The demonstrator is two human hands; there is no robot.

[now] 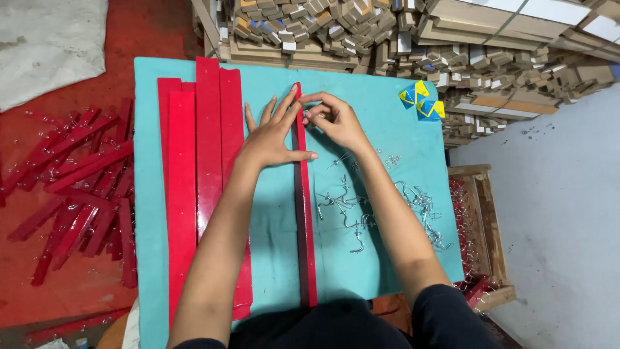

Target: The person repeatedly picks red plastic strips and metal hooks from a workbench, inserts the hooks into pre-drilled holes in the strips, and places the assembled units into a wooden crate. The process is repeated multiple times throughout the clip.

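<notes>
Fingers: left hand [274,132] spread flat on red strip [302,207], right hand [336,119] pinching a small piece at its upper end | strip lies mid-desk [381,110] | wire hooks [374,213] loose alongside; red strips [200,174] stacked left; seemingly early.

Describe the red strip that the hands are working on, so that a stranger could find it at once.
On the turquoise table, look right of the stack of flat red strips. One narrow red strip lies alone, running lengthwise under the left hand and beside the right hand. Unlike the others, it shows a dark side.
</notes>
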